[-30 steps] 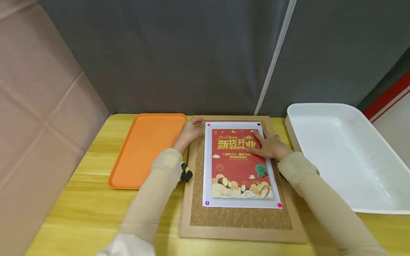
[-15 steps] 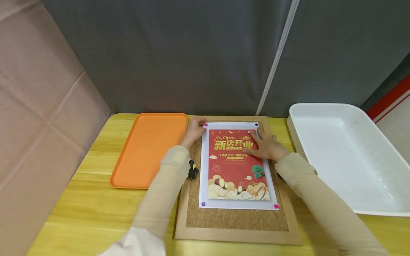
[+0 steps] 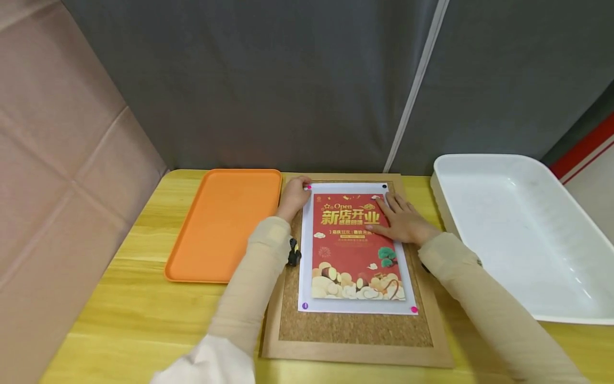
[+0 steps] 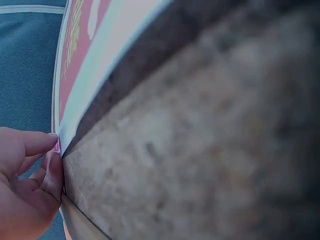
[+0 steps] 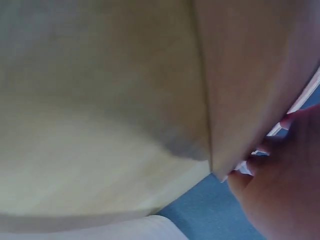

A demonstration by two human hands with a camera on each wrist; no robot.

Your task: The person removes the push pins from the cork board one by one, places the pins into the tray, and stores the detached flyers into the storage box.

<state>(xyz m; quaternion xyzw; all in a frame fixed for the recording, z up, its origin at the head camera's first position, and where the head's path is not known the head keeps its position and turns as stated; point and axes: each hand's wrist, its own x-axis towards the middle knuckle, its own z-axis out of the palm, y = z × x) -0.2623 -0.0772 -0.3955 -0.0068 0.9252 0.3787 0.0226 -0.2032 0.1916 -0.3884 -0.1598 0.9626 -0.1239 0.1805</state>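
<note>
A red poster (image 3: 352, 256) with gold lettering lies on a white sheet (image 3: 350, 305), which sits on a framed corkboard (image 3: 355, 328). My left hand (image 3: 295, 197) is at the sheet's upper left corner. Its thumb and forefinger pinch a pink pushpin (image 4: 57, 146) there, as the left wrist view shows. My right hand (image 3: 405, 221) rests spread on the poster's upper right part, thumb and forefinger stretched across it. At the other corners are a black pushpin (image 3: 384, 186), a purple pushpin (image 3: 305, 306) and a second pink pushpin (image 3: 414, 309).
An orange tray (image 3: 223, 229) lies on the yellow wood-grain table (image 3: 144, 320), left of the board. To the right stands a large white basin (image 3: 518, 240). A grey curtain (image 3: 268, 90) hangs behind the table.
My left hand has moved right onto the corner pushpin and closed its fingers on it. The corkboard has shifted slightly left in view. My right hand stays on the poster.
</note>
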